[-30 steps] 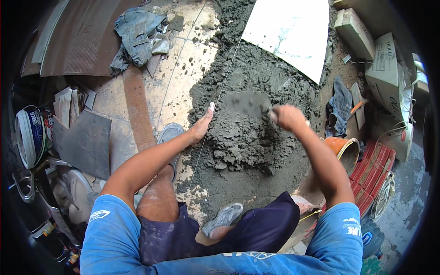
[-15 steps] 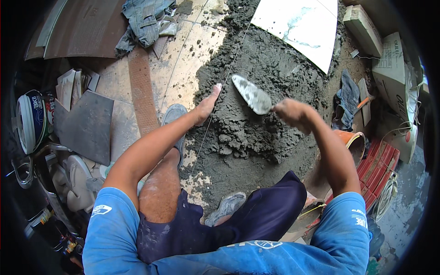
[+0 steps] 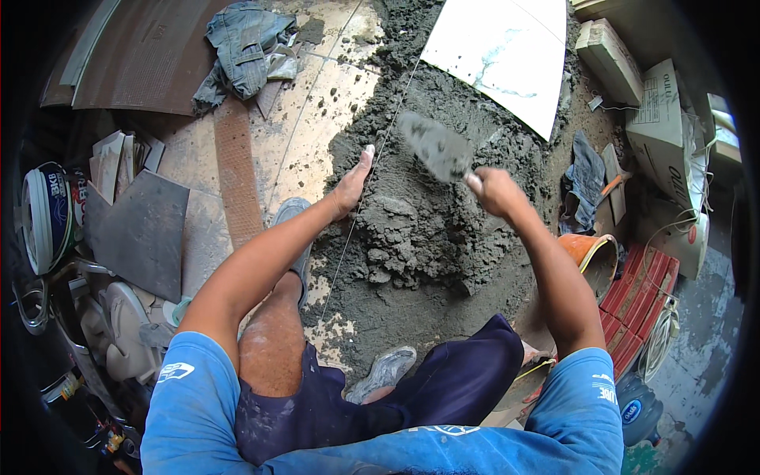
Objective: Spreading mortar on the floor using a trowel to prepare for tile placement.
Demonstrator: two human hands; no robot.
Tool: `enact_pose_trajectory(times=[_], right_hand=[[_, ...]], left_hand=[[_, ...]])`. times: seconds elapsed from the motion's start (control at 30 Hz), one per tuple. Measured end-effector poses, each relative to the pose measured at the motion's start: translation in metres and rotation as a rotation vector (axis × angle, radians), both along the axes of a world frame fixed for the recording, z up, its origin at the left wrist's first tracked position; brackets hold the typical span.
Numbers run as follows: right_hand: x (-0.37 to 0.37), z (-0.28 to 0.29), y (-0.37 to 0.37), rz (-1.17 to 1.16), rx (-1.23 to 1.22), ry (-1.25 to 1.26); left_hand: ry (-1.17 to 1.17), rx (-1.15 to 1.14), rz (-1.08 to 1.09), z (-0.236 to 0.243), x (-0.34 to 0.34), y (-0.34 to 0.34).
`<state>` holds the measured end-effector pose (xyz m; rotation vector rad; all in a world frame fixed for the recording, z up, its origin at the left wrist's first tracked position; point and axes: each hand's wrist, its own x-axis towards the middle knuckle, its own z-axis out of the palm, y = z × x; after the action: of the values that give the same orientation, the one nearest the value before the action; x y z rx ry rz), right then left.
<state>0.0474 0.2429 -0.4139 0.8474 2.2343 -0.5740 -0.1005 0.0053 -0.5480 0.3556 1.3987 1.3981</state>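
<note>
My right hand grips the handle of a pointed masonry trowel. Its mortar-smeared blade, slightly blurred, lies low over the wet grey mortar and points to the upper left. Beside a thin taut string, my left hand is held with its fingers stretched out along the mortar's left edge. Nothing shows in that hand; whether it touches the string I cannot tell. Lumps of mortar are heaped between my arms. Beyond the blade lies a large white marbled tile, bedded on mortar.
On the left are a denim garment, a dark tile piece and a bucket. To the right stand an orange bucket, stacked red pieces, a cardboard box and a blue rag. My feet flank the string's near end.
The trowel blade has shifted a little up and away and turned, so its face looks duller. My left hand stays by the string. The whole view has moved slightly.
</note>
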Motion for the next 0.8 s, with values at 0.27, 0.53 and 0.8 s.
enact_pose_trajectory(times=[0.27, 0.53, 0.8], right_hand=[[-0.105, 0.033, 0.019, 0.434, 0.543, 0.355], [-0.143, 0.004, -0.001, 1.145, 1.035, -0.095], [-0.088, 0.043, -0.097, 1.391, 0.539, -0.020]], left_hand=[[-0.004, -0.051, -0.013, -0.005, -0.016, -0.005], [0.072, -0.064, 0.089, -0.009, -0.025, -0.031], [0.067, -0.132, 0.194, -0.034, -0.047, -0.074]])
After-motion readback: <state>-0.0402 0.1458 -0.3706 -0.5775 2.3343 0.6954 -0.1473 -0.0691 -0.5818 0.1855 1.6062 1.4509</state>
